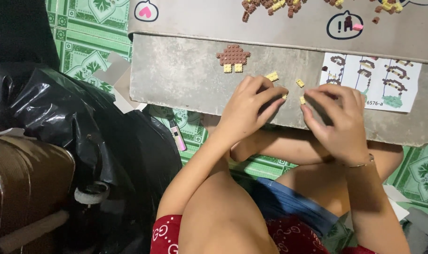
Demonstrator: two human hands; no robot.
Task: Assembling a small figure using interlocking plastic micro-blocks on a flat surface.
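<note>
While loose yellow bricks (272, 75) lie within reach on the grey slab (176, 75), the left hand (247, 110) and right hand (338, 122) each pinch a tiny yellow piece (302, 100), fingertips brought close for fitting beside the instruction sheet (378, 82).

Bare grey tabletop (176, 80) lies open left of the left hand (249, 110), up to the brown brick figure (233, 57). Loose yellow bricks (272, 76) crowd the gap above both hands; the instruction sheet (388, 82) blocks ground beyond the right hand (338, 120).
</note>
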